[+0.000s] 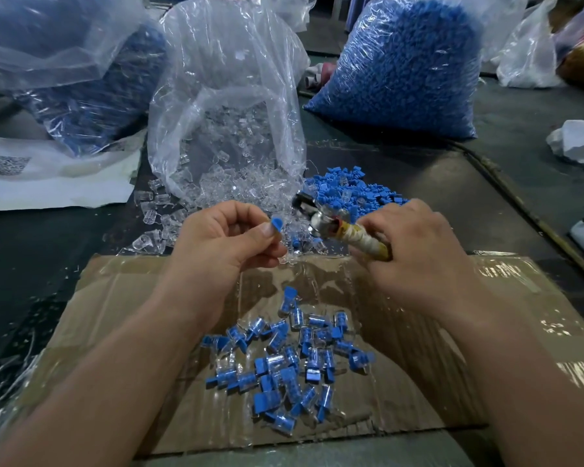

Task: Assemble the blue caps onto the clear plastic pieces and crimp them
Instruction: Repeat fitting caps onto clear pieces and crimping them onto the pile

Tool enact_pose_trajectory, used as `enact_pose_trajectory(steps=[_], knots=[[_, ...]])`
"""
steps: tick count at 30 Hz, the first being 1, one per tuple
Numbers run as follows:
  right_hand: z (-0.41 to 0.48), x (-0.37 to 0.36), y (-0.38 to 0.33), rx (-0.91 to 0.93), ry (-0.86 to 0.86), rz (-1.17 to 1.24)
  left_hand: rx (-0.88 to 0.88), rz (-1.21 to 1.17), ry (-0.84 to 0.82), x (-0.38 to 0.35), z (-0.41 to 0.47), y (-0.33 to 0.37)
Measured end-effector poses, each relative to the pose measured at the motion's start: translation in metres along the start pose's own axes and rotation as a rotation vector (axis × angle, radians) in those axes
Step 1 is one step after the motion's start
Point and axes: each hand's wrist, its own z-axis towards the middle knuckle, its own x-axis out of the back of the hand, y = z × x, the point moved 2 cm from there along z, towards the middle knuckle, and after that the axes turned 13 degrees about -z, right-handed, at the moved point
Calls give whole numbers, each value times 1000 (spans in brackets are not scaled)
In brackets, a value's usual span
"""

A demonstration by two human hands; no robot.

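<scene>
My left hand [230, 237] pinches a blue cap [278, 224] between thumb and fingers, held above the cardboard sheet [122, 298]; any clear piece under the cap is hidden by my fingers. My right hand [415, 251] grips the taped handle of the crimping pliers [321, 219], whose metal jaws point left toward the cap. A pile of assembled blue-capped clear pieces [290, 358] lies on the cardboard below both hands. Loose blue caps [344, 190] are heaped behind the pliers. Clear plastic pieces [216, 187] spill from an open clear bag.
The open clear bag [223, 96] stands behind my left hand. A full bag of blue caps [405, 69] sits at the back right, another blue-filled bag [91, 89] at the back left. White paper [54, 183] lies on the left of the dark table [486, 203].
</scene>
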Motion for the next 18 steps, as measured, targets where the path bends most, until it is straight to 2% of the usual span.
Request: enact_pose_trajectory(steps=[4, 9, 15, 18], knots=[[-3, -4, -6, -11, -72, 118, -30, 31, -11, -1, -1, 1], [-4, -9, -11, 27, -160, 150, -47, 45, -4, -2, -3, 1], [-3, -9, -14, 54, -188, 148, -79, 93, -7, -3, -3, 3], [-1, -9, -14, 80, -135, 70, -91, 99, -10, -2, -4, 2]])
